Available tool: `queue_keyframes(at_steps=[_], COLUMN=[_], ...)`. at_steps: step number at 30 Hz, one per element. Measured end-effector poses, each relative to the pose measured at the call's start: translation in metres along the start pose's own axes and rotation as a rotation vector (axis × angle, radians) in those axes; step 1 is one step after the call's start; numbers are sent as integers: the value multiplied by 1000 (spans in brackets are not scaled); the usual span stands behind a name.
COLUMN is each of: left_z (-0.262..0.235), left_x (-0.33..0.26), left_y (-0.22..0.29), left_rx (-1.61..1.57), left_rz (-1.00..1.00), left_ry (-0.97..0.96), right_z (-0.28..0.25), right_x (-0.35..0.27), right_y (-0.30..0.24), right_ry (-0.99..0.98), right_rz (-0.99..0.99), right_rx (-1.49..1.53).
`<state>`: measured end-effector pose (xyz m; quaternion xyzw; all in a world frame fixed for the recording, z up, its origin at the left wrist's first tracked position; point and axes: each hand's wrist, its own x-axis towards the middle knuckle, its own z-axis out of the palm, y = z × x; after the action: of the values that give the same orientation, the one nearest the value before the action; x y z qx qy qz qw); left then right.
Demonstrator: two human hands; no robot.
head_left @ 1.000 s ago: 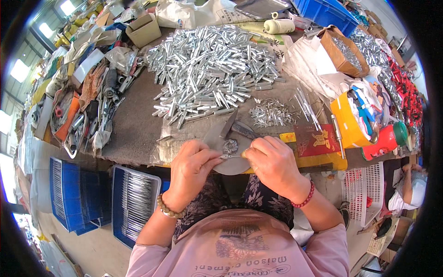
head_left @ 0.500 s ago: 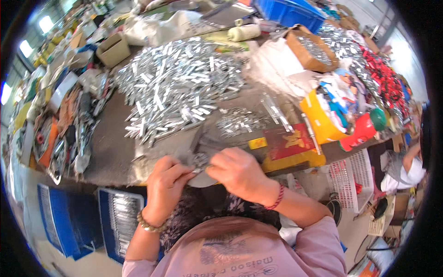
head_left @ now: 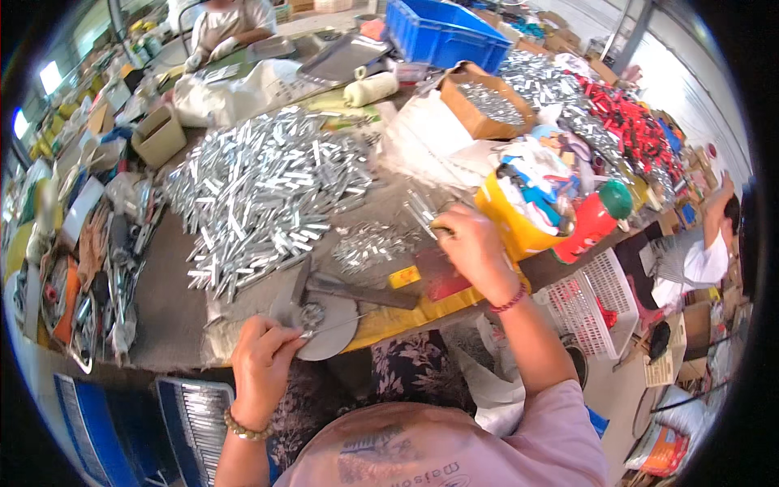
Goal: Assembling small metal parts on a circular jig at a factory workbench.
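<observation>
My left hand (head_left: 264, 355) is at the front table edge, thumb and fingers pinched on the end of a thin metal rod (head_left: 345, 321) that slants over a round grey plate (head_left: 334, 339). A little cluster of metal pieces (head_left: 311, 315) sits on the plate, beside a hammer (head_left: 365, 293) lying on the table. My right hand (head_left: 476, 252) reaches farther out to the right, its fingers closed at the near end of several slim metal strips (head_left: 419, 209); what is between the fingertips is hidden. Left of it lies a small pile of metal parts (head_left: 373, 247).
A big heap of silver metal pieces (head_left: 260, 187) covers the table's middle. On the right stand a yellow container (head_left: 505, 217) stuffed with wrappers and a red jar (head_left: 586, 234) with a green lid. Blue crates (head_left: 195, 422) sit below the left edge. Two other people are nearby.
My hands, close together over the plate before, are now apart. The right went outward to the metal strips; the left stayed near the plate. The view has shifted, uncovering the hammer and plate.
</observation>
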<state>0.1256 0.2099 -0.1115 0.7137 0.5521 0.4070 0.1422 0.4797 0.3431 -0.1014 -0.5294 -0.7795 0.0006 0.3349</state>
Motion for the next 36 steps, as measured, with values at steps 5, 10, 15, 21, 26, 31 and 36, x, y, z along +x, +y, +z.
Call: queue_keyframes(at_steps=[5, 10, 15, 21, 26, 31, 36], left_z=[3, -7, 2, 5, -13, 39, -7], left_x=[-24, -16, -7, 5, -8, 27, -51], left_y=[-49, -44, -66, -52, -28, -76, -130], left_rx=[23, 78, 198, 148, 153, 47, 94], left_rz=[-46, 90, 111, 477, 78, 218, 150], left_ry=[53, -82, -111, 15, -97, -73, -16], right_z=[38, 69, 61, 63, 67, 78, 50], right_x=[21, 20, 26, 33, 36, 38, 39], right_y=[-10, -8, 13, 31, 21, 1, -20], right_ry=[-180, -165, -237, -299, -251, -294, -373], right_rz=[-151, -114, -60, -13, -120, -262, -150], right_rx=[-184, -190, -129, -61, -30, -117, 2])
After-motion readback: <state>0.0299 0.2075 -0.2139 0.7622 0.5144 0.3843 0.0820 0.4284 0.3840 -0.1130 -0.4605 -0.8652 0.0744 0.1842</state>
